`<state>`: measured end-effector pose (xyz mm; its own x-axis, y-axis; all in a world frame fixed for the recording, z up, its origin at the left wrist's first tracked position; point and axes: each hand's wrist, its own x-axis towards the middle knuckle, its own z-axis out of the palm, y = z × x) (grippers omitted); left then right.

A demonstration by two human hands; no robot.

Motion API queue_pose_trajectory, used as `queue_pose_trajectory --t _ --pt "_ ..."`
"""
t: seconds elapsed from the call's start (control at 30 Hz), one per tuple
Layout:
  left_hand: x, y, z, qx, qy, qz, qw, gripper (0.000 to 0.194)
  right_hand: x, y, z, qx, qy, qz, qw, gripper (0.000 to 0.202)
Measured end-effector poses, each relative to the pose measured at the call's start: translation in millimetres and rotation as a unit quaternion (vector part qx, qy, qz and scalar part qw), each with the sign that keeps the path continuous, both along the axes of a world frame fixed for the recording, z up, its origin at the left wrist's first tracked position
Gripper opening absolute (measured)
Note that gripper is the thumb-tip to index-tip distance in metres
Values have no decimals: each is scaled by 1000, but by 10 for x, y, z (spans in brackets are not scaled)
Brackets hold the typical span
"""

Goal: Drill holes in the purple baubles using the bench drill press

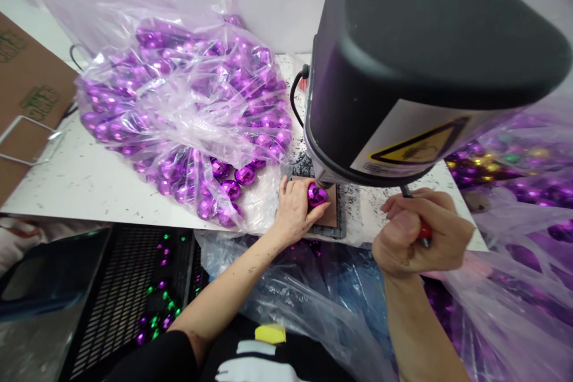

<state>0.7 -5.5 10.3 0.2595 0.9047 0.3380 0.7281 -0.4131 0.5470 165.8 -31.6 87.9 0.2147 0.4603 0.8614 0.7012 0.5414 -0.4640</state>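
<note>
Under the head of a black machine, my left hand holds a shiny purple ball between thumb and fingers. The ball rests over a brown board on the machine's dark base, directly below the spindle. My right hand is wrapped round a metal lever with a red part, to the right of the ball. A large clear bag full of purple balls lies on the white table, left of the machine.
A cardboard box stands at the far left. Below the white table is a black crate with small green and purple beads. More bagged purple and gold balls lie at the right. Clear plastic hangs at the front edge.
</note>
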Motion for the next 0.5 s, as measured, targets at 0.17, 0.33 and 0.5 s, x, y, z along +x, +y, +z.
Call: queue_pose_trajectory --t 0.17,0.33,0.5 --pt "-7 9 -16 8 4 0 1000 42 -15 56 -91 22 5 -17 1000 13" --pt "-19 1 -19 10 0 -4 1000 41 5 76 -273 32 -14 0 999 12" --pt "-2 14 -27 7 -5 -6 1000 39 27 72 59 37 -13 -8 999 21"
